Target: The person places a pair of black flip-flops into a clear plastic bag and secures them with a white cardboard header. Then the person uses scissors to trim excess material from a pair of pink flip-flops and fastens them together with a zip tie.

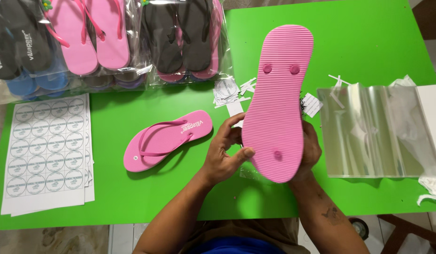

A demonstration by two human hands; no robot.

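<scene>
I hold a pink flip-flop (277,101) up over the green table (368,42) with its ribbed sole facing me and three strap plugs showing. My left hand (223,153) grips its left edge near the heel, thumb on the sole. My right hand (310,148) supports it from behind on the right, mostly hidden by the sandal. A second pink flip-flop (166,139) lies strap-up on the table just left of my left hand.
Clear plastic bags (375,131) are stacked at the right. Sheets of round stickers (46,150) lie at the left edge. Bagged pairs of pink, black and blue sandals (110,40) line the back. Paper scraps (229,91) lie mid-table.
</scene>
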